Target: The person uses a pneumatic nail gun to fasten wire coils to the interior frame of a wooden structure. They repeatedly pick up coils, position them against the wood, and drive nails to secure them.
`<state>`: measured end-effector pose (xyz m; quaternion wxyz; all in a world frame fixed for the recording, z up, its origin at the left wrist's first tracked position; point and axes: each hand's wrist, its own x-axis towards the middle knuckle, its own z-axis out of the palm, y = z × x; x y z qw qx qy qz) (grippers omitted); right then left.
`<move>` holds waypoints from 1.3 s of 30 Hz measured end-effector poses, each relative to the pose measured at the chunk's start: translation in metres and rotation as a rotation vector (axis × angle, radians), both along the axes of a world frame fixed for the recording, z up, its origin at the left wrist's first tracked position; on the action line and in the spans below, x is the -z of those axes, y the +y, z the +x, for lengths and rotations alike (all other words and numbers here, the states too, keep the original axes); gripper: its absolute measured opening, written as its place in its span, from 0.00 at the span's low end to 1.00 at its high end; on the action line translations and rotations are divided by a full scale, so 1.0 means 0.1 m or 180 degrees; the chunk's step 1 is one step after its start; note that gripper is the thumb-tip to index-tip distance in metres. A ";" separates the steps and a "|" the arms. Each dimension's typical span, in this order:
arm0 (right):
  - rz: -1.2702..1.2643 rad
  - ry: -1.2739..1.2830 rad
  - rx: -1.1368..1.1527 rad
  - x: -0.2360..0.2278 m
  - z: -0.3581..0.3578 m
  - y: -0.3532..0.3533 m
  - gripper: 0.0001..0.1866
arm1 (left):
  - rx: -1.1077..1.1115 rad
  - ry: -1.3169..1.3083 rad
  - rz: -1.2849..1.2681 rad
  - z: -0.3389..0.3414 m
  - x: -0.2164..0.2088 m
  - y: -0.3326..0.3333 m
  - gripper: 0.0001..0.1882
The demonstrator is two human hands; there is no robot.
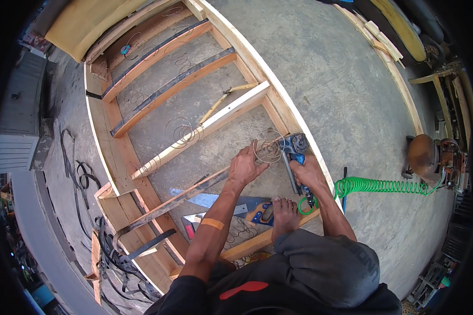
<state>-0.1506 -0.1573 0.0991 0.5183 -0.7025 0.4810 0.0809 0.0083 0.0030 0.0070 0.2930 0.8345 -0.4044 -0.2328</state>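
Note:
My right hand (309, 170) grips a blue and black air stapler (295, 147). Its head rests over the right end of a crossbar, by the frame's long side rail. Just left of it, my left hand (244, 167) holds a wire coil spring (269, 153) down on that crossbar, thumb and fingers at its rim. A dark strap (186, 195) runs along this crossbar toward the lower left. The wooden frame (278, 94) has several crossbars, two of them topped with dark strap. More coil springs (181, 131) stand along the other bars.
Inside the frame lie a handsaw (199, 199), a yellow-handled tool (215, 107) and my bare foot (285, 214). A green coiled air hose (378, 185) stretches right to a compressor (431, 157). Black straps (84, 178) tangle on the left floor; wood strips (383, 58) lie upper right.

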 end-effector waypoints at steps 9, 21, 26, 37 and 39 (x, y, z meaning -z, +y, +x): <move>-0.0518 0.0355 -0.0225 -0.10 0.07 0.02 0.21 | -0.0002 -0.0036 0.0006 -0.02 0.00 -0.01 0.48; -0.0397 0.0392 -0.0208 -0.17 0.04 0.04 0.19 | 0.0012 -0.0024 -0.0060 0.01 0.02 0.00 0.48; -0.0662 0.0556 -0.0309 -0.27 0.11 0.07 0.19 | 0.0020 -0.0034 -0.0085 0.02 0.07 0.02 0.48; -0.0004 -0.0053 0.0043 -0.14 -0.13 0.11 0.14 | -0.0490 0.1185 -0.1807 0.06 -0.49 0.08 0.52; 0.0145 -0.0184 0.0132 -0.14 -0.11 0.10 0.13 | -0.0340 0.1072 -0.1916 0.13 -0.78 0.04 0.46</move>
